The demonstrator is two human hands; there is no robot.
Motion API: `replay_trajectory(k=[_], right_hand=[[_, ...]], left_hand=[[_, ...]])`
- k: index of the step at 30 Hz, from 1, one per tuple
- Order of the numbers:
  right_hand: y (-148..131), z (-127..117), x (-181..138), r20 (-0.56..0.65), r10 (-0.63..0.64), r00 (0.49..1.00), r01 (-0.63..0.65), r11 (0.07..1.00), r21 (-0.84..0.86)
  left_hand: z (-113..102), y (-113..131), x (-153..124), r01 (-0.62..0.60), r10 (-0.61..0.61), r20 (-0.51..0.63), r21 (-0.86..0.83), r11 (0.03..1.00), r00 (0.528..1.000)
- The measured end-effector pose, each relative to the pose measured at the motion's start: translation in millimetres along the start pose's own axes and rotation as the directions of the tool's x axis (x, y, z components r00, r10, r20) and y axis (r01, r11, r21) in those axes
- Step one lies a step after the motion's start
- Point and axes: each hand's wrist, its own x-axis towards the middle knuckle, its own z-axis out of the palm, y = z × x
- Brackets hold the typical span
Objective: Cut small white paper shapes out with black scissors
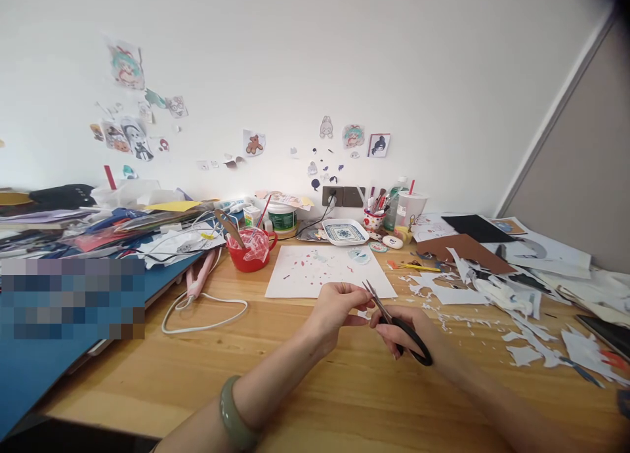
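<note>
While the right hand (408,331) has its fingers curled shut through the black loops of the scissors (394,322), blades slightly parted and pointing up-left, the left hand (337,305) pinches a tiny paper piece (363,314) between thumb and fingertips, right at the blade tips; the piece is too small to tell its print or shape. Both hands hover just above the wooden desk (315,387), near its front middle. Progress, judging by the mess: a lot of cutting looks done. White offcuts (472,295) litter the desk to the right, and the white sheet (327,269) just beyond the hands carries small coloured cut-outs and specks. The piece in hand looks mid-trim, not finished; how much more is left cannot be told. Further out: a red bowl (251,248) with a tool in it, left of the sheet; a patterned square dish (345,232) behind it; a pen cup (374,218); a white cable (207,308) looped on the left. A green bangle (235,417) sits on the left wrist. Stickers dot the wall (394,59).
</note>
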Motion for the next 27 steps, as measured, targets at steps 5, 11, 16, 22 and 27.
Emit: replay_trajectory(k=[5, 11, 16, 22, 27], right_hand=[[-1.0, -2.8, -0.3, 0.013, 0.016, 1.0, -0.016, 0.999, -0.04], [-1.2, -3.3, -1.4, 0.002, 0.002, 1.0, -0.002, 0.999, -0.05], [-2.8, -2.9, -2.6, -0.003, 0.004, 1.0, -0.004, 0.999, -0.038], [-3.8, -2.5, -2.9, -0.012, 0.017, 1.0, -0.017, 0.999, -0.036], [-4.3, -2.3, -2.9, -0.021, 0.011, 1.0, -0.012, 0.999, -0.041]], left_hand=[[0.9, 2.8, -0.5, 0.012, -0.012, 0.005, 0.0, 1.0, 1.0], [-0.6, 3.0, 0.4, 0.01, -0.01, 0.012, 0.008, 1.0, 1.0], [-2.0, 2.4, 1.4, 0.011, -0.011, 0.021, 0.009, 1.0, 1.0], [-2.5, 0.6, 1.6, 0.001, -0.001, 0.016, 0.011, 1.0, 1.0], [-3.1, 0.0, 2.6, -0.003, 0.003, 0.009, 0.017, 1.0, 1.0]])
